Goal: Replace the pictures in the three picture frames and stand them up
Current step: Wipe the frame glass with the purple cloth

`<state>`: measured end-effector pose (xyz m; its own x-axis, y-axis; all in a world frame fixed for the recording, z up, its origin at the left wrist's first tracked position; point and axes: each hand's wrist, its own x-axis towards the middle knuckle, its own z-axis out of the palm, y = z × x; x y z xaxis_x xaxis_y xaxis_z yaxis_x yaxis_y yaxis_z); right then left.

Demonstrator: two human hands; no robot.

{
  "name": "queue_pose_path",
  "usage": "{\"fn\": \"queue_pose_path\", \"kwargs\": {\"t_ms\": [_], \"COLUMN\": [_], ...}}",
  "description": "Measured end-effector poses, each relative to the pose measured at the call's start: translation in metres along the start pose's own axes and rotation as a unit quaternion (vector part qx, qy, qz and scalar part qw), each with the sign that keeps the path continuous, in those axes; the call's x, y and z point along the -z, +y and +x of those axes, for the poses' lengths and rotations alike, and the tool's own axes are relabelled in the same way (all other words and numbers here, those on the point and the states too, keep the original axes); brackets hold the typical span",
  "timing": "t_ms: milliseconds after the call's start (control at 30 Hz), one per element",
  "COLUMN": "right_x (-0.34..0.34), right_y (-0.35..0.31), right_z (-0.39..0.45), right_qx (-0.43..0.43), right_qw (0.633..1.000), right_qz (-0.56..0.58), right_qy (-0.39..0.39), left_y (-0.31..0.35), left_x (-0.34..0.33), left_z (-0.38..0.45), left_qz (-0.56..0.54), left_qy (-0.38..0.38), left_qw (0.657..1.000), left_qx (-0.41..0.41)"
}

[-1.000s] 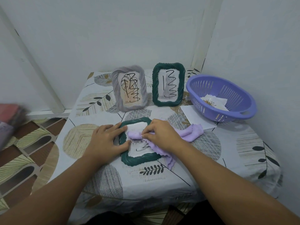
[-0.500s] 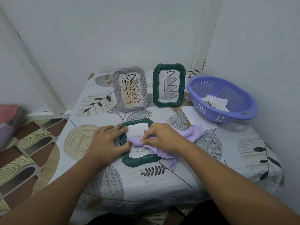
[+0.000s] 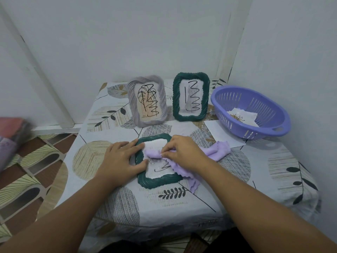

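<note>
A dark green frame (image 3: 160, 181) lies flat on the table in front of me, its glass marked with black scribbles. My left hand (image 3: 121, 159) rests on the frame's left edge with the fingers laid flat. My right hand (image 3: 184, 152) pinches a purple cloth (image 3: 217, 150) and presses it on the glass. At the back a grey frame (image 3: 147, 101) and a second green frame (image 3: 191, 96) stand upright, both scribbled with black marker.
A purple plastic basket (image 3: 255, 110) with a picture sheet (image 3: 242, 117) inside sits at the right, against the wall. A white paper (image 3: 220, 132) lies partly under it. Walls close in behind and to the right. The patterned tablecloth (image 3: 102, 157) drops off at the left toward a tiled floor.
My right hand has rubbed the cloth a little across the glass of the flat frame. The left hand has stayed on the frame's left edge.
</note>
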<state>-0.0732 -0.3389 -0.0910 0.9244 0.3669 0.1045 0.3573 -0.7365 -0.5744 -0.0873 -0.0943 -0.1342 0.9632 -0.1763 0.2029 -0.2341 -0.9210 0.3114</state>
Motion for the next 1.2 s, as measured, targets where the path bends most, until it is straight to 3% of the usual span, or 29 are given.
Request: {"fn": "queue_pose_path", "kwargs": {"t_ms": [67, 200, 533, 700, 867, 1033, 1200], "right_x": [-0.006, 0.004, 0.004, 0.000, 0.017, 0.005, 0.017], "right_y": [-0.005, 0.001, 0.007, -0.003, -0.005, -0.010, -0.003], "right_z": [0.000, -0.004, -0.013, -0.017, -0.016, -0.015, -0.019], "right_qx": [0.012, 0.014, -0.009, 0.001, -0.024, -0.028, -0.024], "right_qw": [1.000, 0.997, 0.999, 0.994, 0.996, 0.994, 0.997], "right_qz": [0.003, 0.042, -0.025, -0.104, -0.081, -0.103, -0.051], "right_qy": [0.001, -0.067, 0.024, 0.019, -0.042, 0.009, -0.055], "left_y": [-0.001, 0.000, 0.000, 0.000, 0.000, 0.000, 0.000], "left_x": [-0.001, -0.001, 0.001, 0.001, 0.002, 0.001, 0.000], "left_z": [0.000, 0.000, -0.001, -0.001, -0.001, -0.002, -0.001], "left_qz": [-0.001, -0.008, 0.001, -0.001, -0.001, -0.006, -0.009], "left_qy": [0.004, 0.007, -0.009, -0.011, -0.012, -0.003, 0.004], "left_qw": [1.000, 1.000, 1.000, 1.000, 1.000, 1.000, 1.000], "left_qx": [-0.001, 0.000, 0.000, 0.004, 0.003, 0.005, 0.002]}}
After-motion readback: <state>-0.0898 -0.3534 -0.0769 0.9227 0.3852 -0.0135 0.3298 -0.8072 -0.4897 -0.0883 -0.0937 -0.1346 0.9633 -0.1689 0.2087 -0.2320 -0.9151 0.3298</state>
